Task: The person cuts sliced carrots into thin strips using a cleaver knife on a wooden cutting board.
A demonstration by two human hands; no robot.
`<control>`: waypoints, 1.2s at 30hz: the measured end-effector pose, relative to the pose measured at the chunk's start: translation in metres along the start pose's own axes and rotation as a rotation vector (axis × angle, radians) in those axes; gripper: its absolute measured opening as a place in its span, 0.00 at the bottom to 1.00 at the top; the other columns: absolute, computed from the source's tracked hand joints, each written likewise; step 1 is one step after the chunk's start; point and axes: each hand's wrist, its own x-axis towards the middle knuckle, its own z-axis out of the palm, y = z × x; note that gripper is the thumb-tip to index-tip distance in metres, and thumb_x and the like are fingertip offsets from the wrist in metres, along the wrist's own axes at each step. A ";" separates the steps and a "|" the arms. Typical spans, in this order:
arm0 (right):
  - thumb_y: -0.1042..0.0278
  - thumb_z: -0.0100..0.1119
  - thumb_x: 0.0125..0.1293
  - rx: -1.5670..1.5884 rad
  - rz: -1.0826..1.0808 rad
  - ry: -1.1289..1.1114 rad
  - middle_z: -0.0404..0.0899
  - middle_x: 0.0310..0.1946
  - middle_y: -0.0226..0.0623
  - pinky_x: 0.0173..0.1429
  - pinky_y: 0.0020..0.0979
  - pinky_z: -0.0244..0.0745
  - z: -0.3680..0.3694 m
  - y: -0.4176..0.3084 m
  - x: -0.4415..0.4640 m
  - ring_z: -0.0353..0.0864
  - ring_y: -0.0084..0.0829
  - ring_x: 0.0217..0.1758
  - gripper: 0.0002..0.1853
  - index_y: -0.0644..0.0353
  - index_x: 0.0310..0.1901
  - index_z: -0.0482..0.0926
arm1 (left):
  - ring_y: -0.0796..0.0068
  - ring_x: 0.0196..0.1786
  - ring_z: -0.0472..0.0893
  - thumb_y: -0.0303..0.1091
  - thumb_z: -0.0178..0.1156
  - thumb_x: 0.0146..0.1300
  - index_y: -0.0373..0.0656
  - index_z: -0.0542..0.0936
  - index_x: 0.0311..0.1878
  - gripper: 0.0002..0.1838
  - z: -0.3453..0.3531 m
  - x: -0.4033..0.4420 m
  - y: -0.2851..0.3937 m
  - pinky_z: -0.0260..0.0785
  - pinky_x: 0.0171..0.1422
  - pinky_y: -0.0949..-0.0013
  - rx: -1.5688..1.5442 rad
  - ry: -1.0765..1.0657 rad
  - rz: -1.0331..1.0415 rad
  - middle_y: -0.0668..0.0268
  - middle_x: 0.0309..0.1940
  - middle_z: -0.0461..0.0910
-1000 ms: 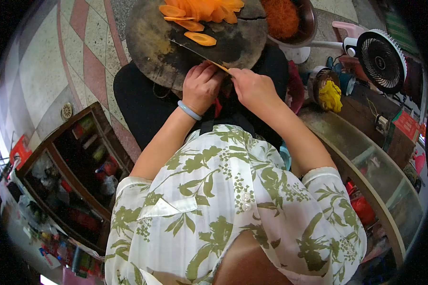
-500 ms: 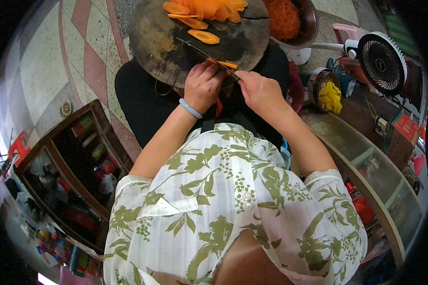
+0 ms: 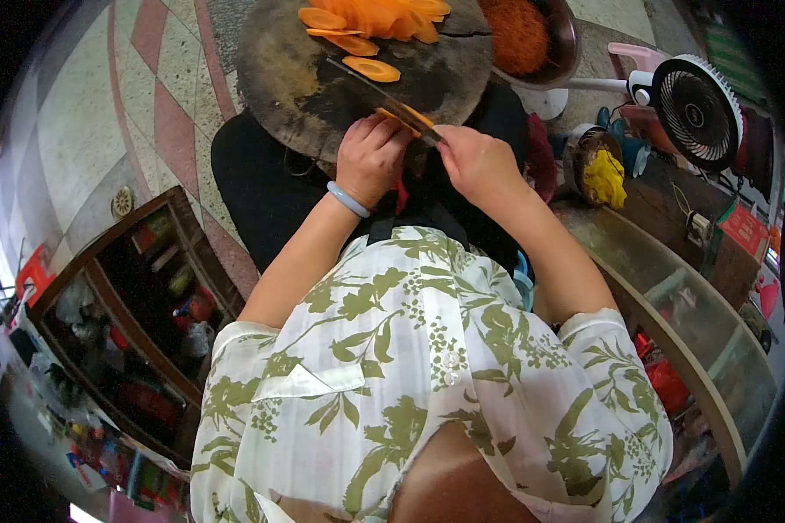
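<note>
On a round, dark wooden board (image 3: 279, 65) lie a heap of orange carrot slices (image 3: 384, 16) and one separate slice (image 3: 371, 69). My right hand (image 3: 480, 161) is closed round the handle of a knife (image 3: 379, 98), whose blade points up and left across the board. Carrot pieces (image 3: 419, 114) show on both sides of the blade. My left hand (image 3: 371, 157), with a pale bangle at the wrist, has its fingers bent against the carrot at the board's near edge; its fingertips are partly hidden.
A metal bowl (image 3: 567, 65) of orange shreds (image 3: 515, 35) stands right of the board. Farther right are a fan (image 3: 696, 113) and a container with yellow cloth (image 3: 604, 177). A glass-topped cabinet (image 3: 689, 301) is at the right, an open wooden cabinet (image 3: 105, 305) at the left.
The knife in my right hand has shifted slightly, and its blade has tilted to show more of its side. Carrot pieces now show beyond the blade. My left hand stays at the board's near edge.
</note>
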 end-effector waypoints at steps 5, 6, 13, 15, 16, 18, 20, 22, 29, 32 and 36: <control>0.67 0.58 0.68 -0.030 -0.095 0.078 0.84 0.32 0.45 0.37 0.46 0.82 0.010 0.003 -0.004 0.86 0.48 0.33 0.10 0.58 0.48 0.81 | 0.58 0.52 0.82 0.28 0.66 0.49 0.44 0.85 0.43 0.15 -0.001 0.002 -0.001 0.76 0.57 0.57 0.005 0.035 0.010 0.63 0.46 0.83; 0.68 0.58 0.68 -0.041 -0.095 0.071 0.84 0.31 0.45 0.37 0.46 0.82 0.008 0.002 -0.003 0.86 0.48 0.33 0.10 0.58 0.48 0.81 | 0.59 0.51 0.82 0.27 0.66 0.49 0.44 0.84 0.43 0.15 -0.001 0.002 -0.001 0.76 0.57 0.58 0.008 0.041 0.016 0.64 0.45 0.83; 0.69 0.59 0.67 -0.066 -0.037 0.021 0.85 0.39 0.46 0.43 0.45 0.81 0.018 0.001 0.009 0.86 0.49 0.41 0.13 0.59 0.52 0.81 | 0.60 0.51 0.82 0.27 0.65 0.49 0.44 0.84 0.42 0.14 -0.003 0.006 0.005 0.75 0.56 0.58 0.006 0.041 -0.013 0.64 0.45 0.83; 0.69 0.59 0.68 -0.011 -0.014 0.030 0.85 0.39 0.46 0.44 0.45 0.81 0.015 0.002 0.011 0.85 0.49 0.41 0.13 0.59 0.52 0.81 | 0.60 0.50 0.82 0.27 0.65 0.49 0.44 0.84 0.42 0.13 -0.005 0.007 0.004 0.75 0.56 0.58 0.007 0.025 0.005 0.64 0.45 0.83; 0.69 0.59 0.68 0.017 -0.003 0.033 0.85 0.39 0.46 0.44 0.46 0.81 0.014 0.003 0.011 0.85 0.49 0.41 0.13 0.60 0.51 0.81 | 0.59 0.50 0.82 0.27 0.65 0.49 0.44 0.84 0.41 0.13 -0.005 0.008 0.004 0.75 0.56 0.58 0.005 0.029 0.010 0.64 0.45 0.83; 0.67 0.58 0.68 0.001 -0.064 0.084 0.85 0.35 0.46 0.39 0.46 0.81 0.011 0.007 0.009 0.86 0.48 0.36 0.12 0.59 0.50 0.82 | 0.59 0.50 0.82 0.27 0.66 0.49 0.44 0.84 0.41 0.13 -0.006 0.008 0.004 0.75 0.55 0.58 -0.001 0.034 0.018 0.64 0.45 0.83; 0.67 0.58 0.68 -0.003 -0.097 0.107 0.84 0.33 0.46 0.37 0.46 0.82 0.012 0.006 0.004 0.86 0.48 0.34 0.11 0.58 0.49 0.82 | 0.59 0.50 0.82 0.27 0.66 0.49 0.44 0.84 0.41 0.13 -0.003 0.005 0.003 0.75 0.55 0.58 -0.005 0.049 0.007 0.64 0.45 0.83; 0.67 0.58 0.68 -0.004 -0.107 0.105 0.84 0.33 0.46 0.37 0.46 0.82 0.011 0.004 -0.003 0.86 0.48 0.34 0.11 0.58 0.49 0.82 | 0.59 0.50 0.82 0.27 0.66 0.49 0.44 0.84 0.41 0.13 -0.002 0.005 0.003 0.76 0.55 0.58 -0.004 0.056 0.000 0.64 0.45 0.83; 0.67 0.58 0.67 -0.043 -0.116 0.094 0.84 0.33 0.46 0.37 0.47 0.82 0.020 0.003 -0.002 0.86 0.49 0.33 0.10 0.58 0.48 0.81 | 0.59 0.50 0.82 0.27 0.66 0.49 0.44 0.83 0.42 0.14 -0.005 0.004 0.004 0.76 0.56 0.58 -0.015 0.046 -0.008 0.64 0.45 0.83; 0.68 0.58 0.67 -0.034 -0.077 0.061 0.85 0.35 0.46 0.39 0.47 0.82 0.021 0.002 0.005 0.85 0.50 0.35 0.11 0.58 0.49 0.81 | 0.59 0.50 0.82 0.27 0.66 0.49 0.44 0.83 0.43 0.14 -0.004 0.005 0.004 0.76 0.56 0.58 -0.017 0.036 -0.003 0.63 0.45 0.83; 0.68 0.58 0.68 0.002 -0.008 0.028 0.85 0.40 0.47 0.43 0.46 0.81 0.012 0.003 0.008 0.85 0.50 0.41 0.13 0.58 0.52 0.81 | 0.59 0.50 0.82 0.27 0.65 0.50 0.43 0.83 0.43 0.14 -0.007 0.005 0.004 0.76 0.56 0.59 0.014 0.043 0.011 0.63 0.45 0.83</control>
